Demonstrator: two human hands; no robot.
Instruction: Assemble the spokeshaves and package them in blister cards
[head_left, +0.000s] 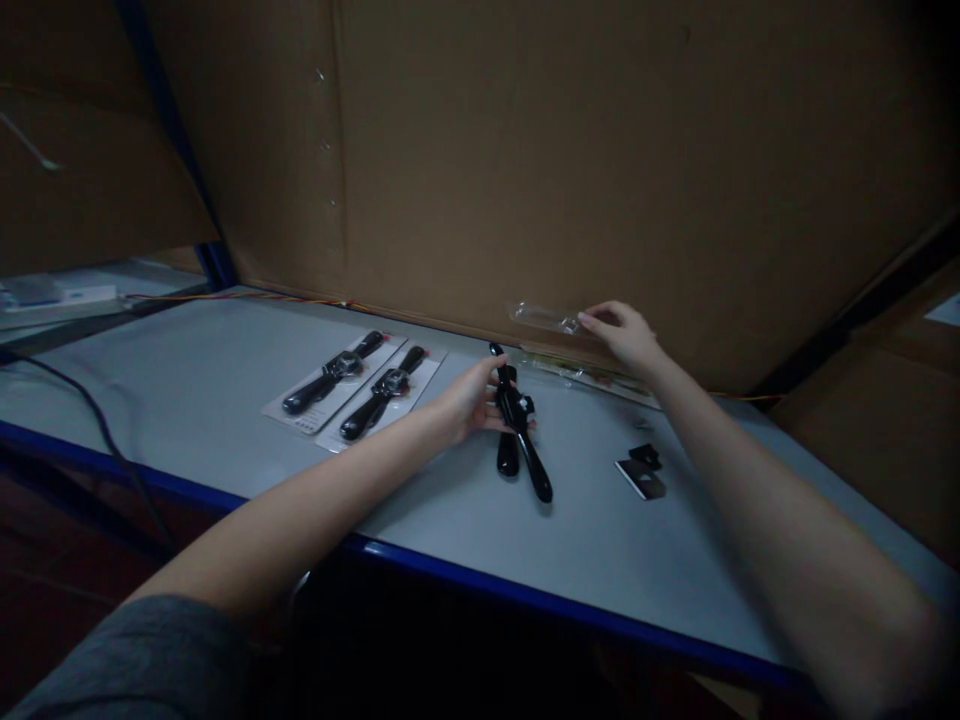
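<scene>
The main risk lies with the loose black spokeshave, which sits on the grey bench top directly beneath the left hand. Its glossy handles could slide out of a grip that isn't firmly closed, and uneven pressure could make the tool skid or tip. The small dark blades off to the right could nick a careless palm. The left hand's fingers lie spread over the tool, touching it, though no firm clamp can be made out. The right hand has its fingers loosely curved, their tips at the end of a clear plastic blister against the cardboard wall — whether they are pinching it, I cannot tell. Two carded spokeshaves lie side by side to the left.
</scene>
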